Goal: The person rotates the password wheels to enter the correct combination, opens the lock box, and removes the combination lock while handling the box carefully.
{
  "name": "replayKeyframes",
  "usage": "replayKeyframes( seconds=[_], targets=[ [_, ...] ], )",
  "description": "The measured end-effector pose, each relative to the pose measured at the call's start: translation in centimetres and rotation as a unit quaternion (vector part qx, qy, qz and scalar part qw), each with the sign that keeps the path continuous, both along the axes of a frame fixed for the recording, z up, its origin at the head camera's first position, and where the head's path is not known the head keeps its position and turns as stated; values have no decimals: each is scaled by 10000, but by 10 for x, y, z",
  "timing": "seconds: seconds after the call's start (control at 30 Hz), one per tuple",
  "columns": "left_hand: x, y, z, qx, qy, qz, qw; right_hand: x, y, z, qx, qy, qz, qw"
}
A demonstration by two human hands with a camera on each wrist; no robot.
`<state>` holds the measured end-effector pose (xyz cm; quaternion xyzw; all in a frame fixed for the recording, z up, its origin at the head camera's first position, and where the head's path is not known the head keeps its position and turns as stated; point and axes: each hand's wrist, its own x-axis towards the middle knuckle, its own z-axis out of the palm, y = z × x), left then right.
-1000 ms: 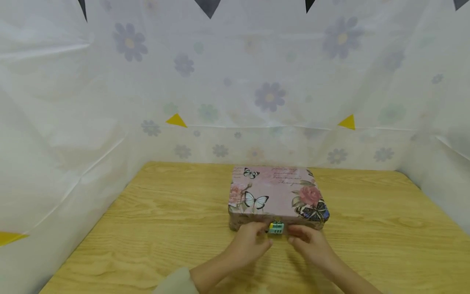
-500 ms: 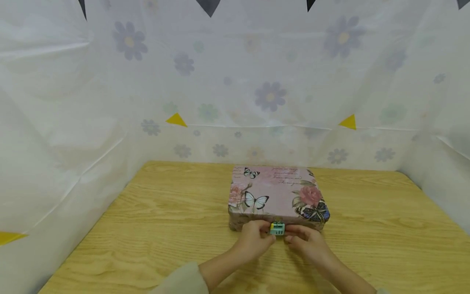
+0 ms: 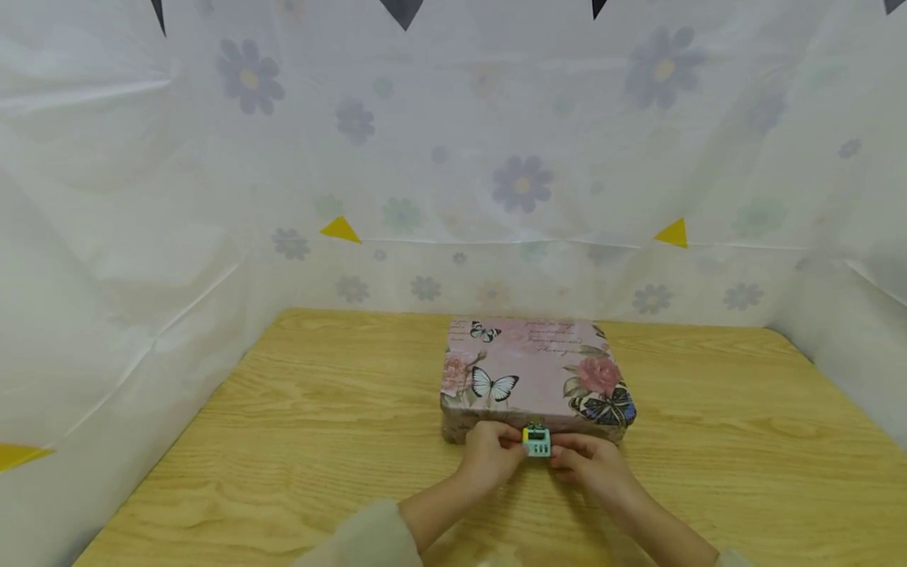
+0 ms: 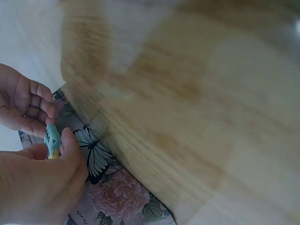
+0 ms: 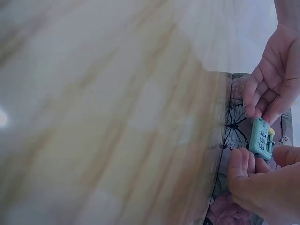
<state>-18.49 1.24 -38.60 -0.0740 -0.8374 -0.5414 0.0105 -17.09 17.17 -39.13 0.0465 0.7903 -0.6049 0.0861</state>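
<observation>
A small teal combination padlock (image 3: 537,442) with a yellow end hangs at the front clasp of a pink tin box (image 3: 538,362) printed with butterflies and roses. Thumb and fingers of my left hand (image 3: 492,457) pinch its yellow side. From the opposite side, my right hand (image 3: 598,468) holds the lock's other end between thumb and fingers. Several number dials on the padlock (image 5: 260,138) show in the right wrist view, too small to read. The box's lid is down. In the left wrist view, the left hand (image 4: 42,187) hides part of the lid.
The box stands on a wood-grain table (image 3: 319,409), towards its back edge. Behind it hangs a pale flower-patterned sheet (image 3: 453,157), and more white sheeting (image 3: 106,236) closes off the sides. Yellow and dark triangles mark the sheets.
Both hands have closed in on the padlock, which was apart from the right hand a second ago. The padlock has shifted slightly right and its dial face shows more fully.
</observation>
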Motion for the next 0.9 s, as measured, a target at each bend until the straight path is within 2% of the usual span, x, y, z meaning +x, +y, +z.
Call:
replayKeyframes(
  seconds=[0.23, 0.43, 0.57, 0.77, 0.9],
  targets=[
    [0, 3, 0, 82, -130, 175, 9997, -1, -4, 1, -71, -98, -209, 9997],
    [0, 5, 1, 622, -649, 220, 9957, -2, -7, 1, -78, -124, -328, 9994],
    [0, 6, 0, 899, -755, 193, 9929, -3, -7, -1, -80, -83, -395, 9992],
    [0, 6, 1, 961, -842, 151, 9917, -5, -6, -1, -102, -202, -287, 9993],
    [0, 6, 3, 933, -973, 160, 9907, -6, -4, -2, -73, -338, -57, 9994]
  ],
)
